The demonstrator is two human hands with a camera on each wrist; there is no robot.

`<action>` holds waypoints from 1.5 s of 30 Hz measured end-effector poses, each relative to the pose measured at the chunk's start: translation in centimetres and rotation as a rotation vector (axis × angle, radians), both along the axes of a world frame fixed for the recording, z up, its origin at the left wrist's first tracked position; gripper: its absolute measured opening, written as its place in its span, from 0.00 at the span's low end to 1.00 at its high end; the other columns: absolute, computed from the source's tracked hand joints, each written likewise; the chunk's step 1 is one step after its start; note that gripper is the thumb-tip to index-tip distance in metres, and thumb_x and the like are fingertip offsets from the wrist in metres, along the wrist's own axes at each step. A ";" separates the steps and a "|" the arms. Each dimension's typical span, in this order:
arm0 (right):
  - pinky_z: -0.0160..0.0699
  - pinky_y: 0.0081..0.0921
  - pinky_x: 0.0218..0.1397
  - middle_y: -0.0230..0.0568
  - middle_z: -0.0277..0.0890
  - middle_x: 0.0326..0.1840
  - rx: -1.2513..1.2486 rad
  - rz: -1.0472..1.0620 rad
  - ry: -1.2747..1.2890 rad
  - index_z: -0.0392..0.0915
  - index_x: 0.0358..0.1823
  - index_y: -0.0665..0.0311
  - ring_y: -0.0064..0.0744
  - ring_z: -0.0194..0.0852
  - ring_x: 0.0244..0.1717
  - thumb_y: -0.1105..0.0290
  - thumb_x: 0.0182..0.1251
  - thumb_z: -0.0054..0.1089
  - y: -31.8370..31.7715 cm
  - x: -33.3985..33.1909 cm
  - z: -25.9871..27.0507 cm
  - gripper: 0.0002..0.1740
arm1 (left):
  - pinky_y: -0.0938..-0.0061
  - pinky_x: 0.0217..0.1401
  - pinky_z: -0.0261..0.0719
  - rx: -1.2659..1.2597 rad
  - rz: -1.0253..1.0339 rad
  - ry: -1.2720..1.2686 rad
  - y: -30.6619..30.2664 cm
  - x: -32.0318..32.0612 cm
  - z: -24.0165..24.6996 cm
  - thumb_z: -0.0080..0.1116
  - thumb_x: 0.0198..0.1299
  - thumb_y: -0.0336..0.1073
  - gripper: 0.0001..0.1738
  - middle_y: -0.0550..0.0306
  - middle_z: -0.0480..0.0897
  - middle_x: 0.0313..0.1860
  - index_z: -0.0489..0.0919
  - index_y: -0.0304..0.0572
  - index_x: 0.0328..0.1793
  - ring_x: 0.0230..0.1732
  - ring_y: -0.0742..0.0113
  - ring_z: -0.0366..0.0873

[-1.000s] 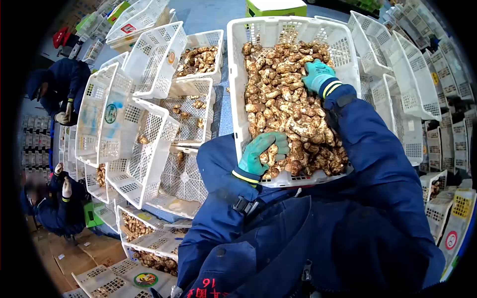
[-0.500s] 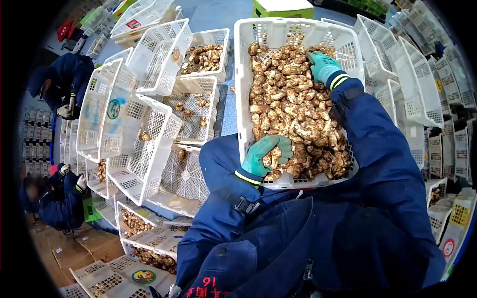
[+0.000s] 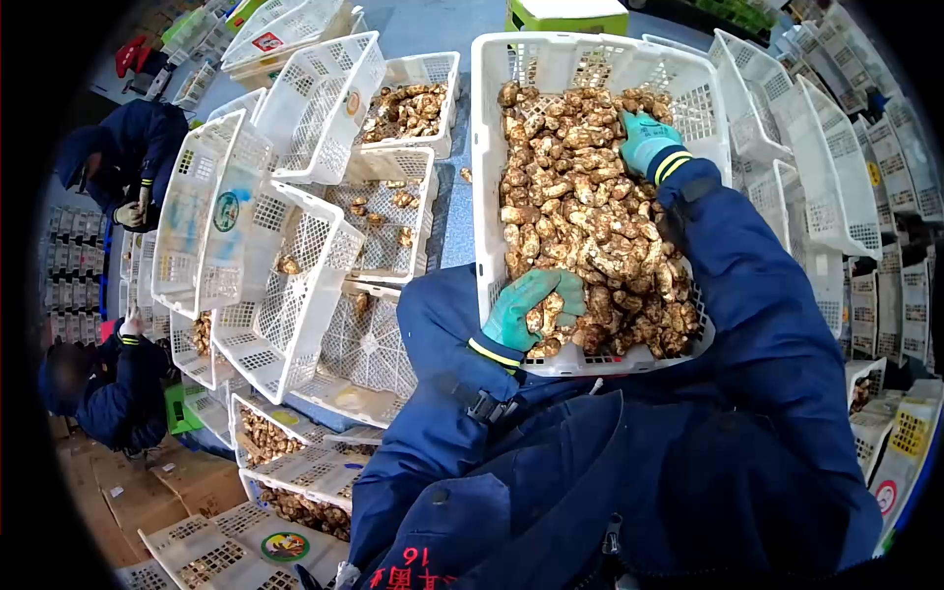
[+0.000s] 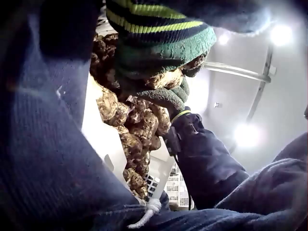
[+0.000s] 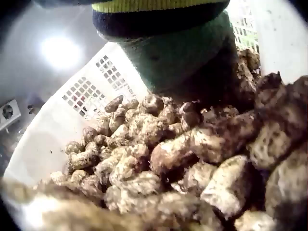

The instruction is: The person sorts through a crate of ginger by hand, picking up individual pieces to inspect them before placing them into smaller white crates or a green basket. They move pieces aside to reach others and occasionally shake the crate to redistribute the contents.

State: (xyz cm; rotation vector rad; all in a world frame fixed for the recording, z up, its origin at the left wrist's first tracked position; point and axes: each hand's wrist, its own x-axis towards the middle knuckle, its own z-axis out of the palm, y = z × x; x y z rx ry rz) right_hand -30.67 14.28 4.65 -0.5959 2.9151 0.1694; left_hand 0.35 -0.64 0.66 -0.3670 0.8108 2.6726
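A white perforated crate (image 3: 488, 187) full of knobbly brown-and-cream mushrooms (image 3: 580, 197) sits over the person's lap. At its near left corner the left hand (image 3: 518, 310), in a green glove, holds a mushroom (image 3: 534, 320) between thumb and fingers. The left wrist view also has this pale mushroom (image 4: 165, 79) in the glove's grip. Toward the far right of the crate, the right hand (image 3: 649, 141), gloved alike, reaches down into the pile. Its fingertips are hidden among the mushrooms, so I cannot tell whether it holds one. In the right wrist view the glove (image 5: 183, 62) stands behind heaped mushrooms (image 5: 144, 130).
Tilted and stacked white crates (image 3: 285, 285) crowd the left side, some holding mushrooms. More crates (image 3: 826, 167) line the right. A green-and-white box (image 3: 568, 15) stands beyond the full crate. Two other people (image 3: 123, 162) work at the far left, near cardboard boxes (image 3: 138, 492).
The right hand has shifted slightly farther out, its fingers now lower in the pile. The left hand keeps its mushroom at the near corner. The whole view has drifted a little.
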 end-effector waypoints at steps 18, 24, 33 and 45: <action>0.80 0.37 0.43 0.46 0.81 0.32 -0.561 0.217 -0.229 0.80 0.58 0.53 0.42 0.82 0.34 0.50 0.74 0.50 -2.5 9.6 9.2 0.21 | 0.66 0.51 0.87 0.147 0.167 0.203 0.0 -0.3 1.9 0.57 0.70 0.41 0.33 0.49 0.82 0.55 0.61 0.38 0.77 0.52 0.54 0.83; 0.57 0.44 0.78 0.44 0.62 0.76 -0.084 0.448 -0.068 0.59 0.77 0.52 0.50 0.58 0.76 0.64 0.66 0.54 -10.6 1.8 1.5 0.36 | 0.67 0.49 0.84 0.168 0.118 0.211 0.0 -0.5 0.6 0.56 0.70 0.38 0.31 0.50 0.79 0.53 0.63 0.36 0.76 0.52 0.53 0.81; 0.78 0.44 0.59 0.51 0.81 0.52 -0.069 0.336 -0.073 0.77 0.61 0.53 0.52 0.80 0.55 0.76 0.56 0.61 -10.4 3.1 1.8 0.28 | 0.54 0.58 0.82 0.151 0.187 0.130 0.1 -1.1 0.9 0.43 0.76 0.55 0.34 0.42 0.73 0.69 0.59 0.45 0.79 0.60 0.45 0.77; 0.82 0.33 0.57 0.50 0.76 0.62 -1.690 -0.010 -1.371 0.62 0.73 0.71 0.35 0.82 0.53 0.75 0.75 0.47 3.3 18.2 3.1 0.26 | 0.46 0.65 0.76 0.269 0.159 0.037 0.2 -1.3 2.2 0.30 0.67 0.75 0.50 0.44 0.66 0.76 0.57 0.43 0.81 0.65 0.39 0.74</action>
